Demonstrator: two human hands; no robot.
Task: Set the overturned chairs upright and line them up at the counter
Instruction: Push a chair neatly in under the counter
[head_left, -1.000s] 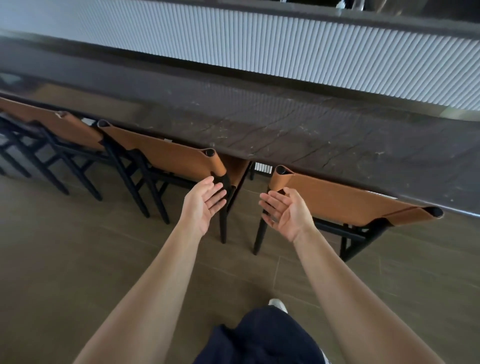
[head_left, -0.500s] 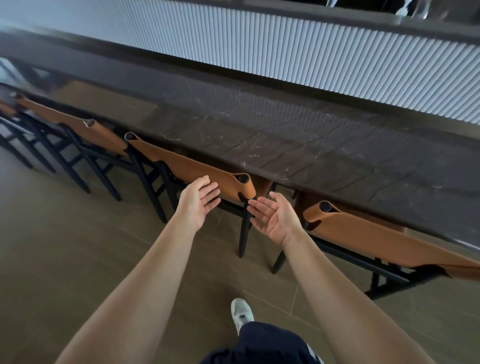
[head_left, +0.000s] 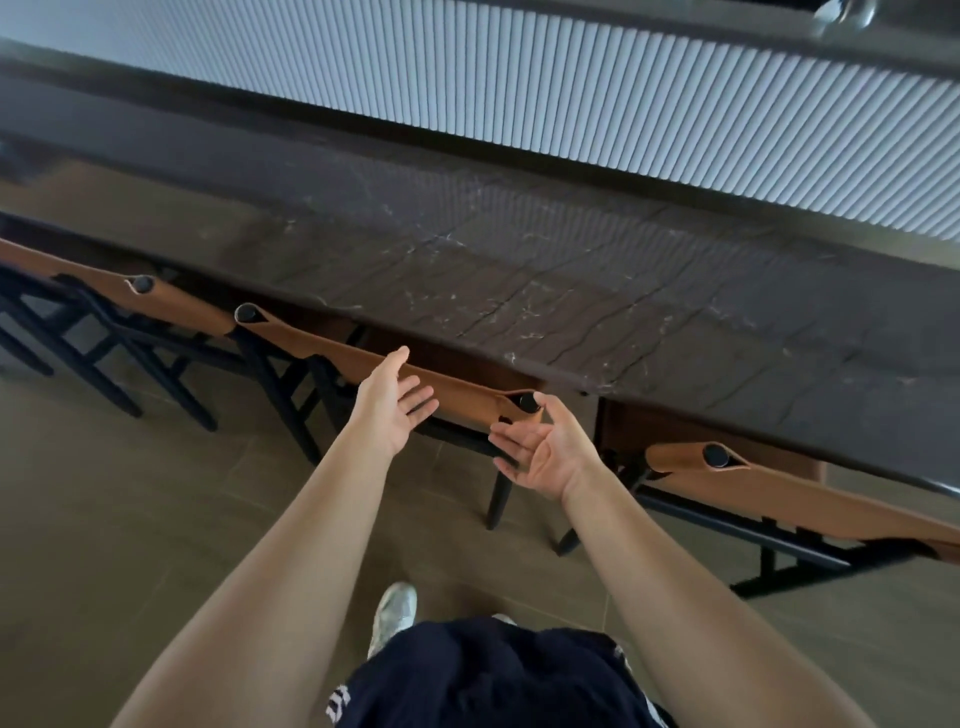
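Left hand (head_left: 390, 410) was open, palm turned in, fingers loosely spread, nothing in it. Its fingertips lay at the top edge of the middle chair (head_left: 322, 349) backrest; contact could not be told. Right hand (head_left: 545, 453) was open too, palm up, fingers relaxed, empty. It sat just beside the right end of that backrest, thumb near the black post cap; touch unclear there as well.

The middle chair stood upright, leather back facing the person, its front pushed under the counter (head_left: 571, 291). The left chair (head_left: 78, 270) and the right chair (head_left: 779, 493) stood upright as well, 1 on each side, both tucked at the same counter edge. That made 3 chairs in a row in view, with no overturned chair in frame.

Judged step: the righting part looked done for these 3, and the lining-up part was in hand, with both hands set to take the middle chair's backrest.

Next move would call for closing both hands on the top rail, 1 near each end, then nudging the chair evenly so its back ran level with its 2 neighbours. A 1-sided push would likely skew it.

Beyond the counter ran a white ribbed panel (head_left: 519, 93). Below were a brown tiled floor (head_left: 104, 519), 1 pale shoe (head_left: 395, 608) and dark shorts (head_left: 493, 680).
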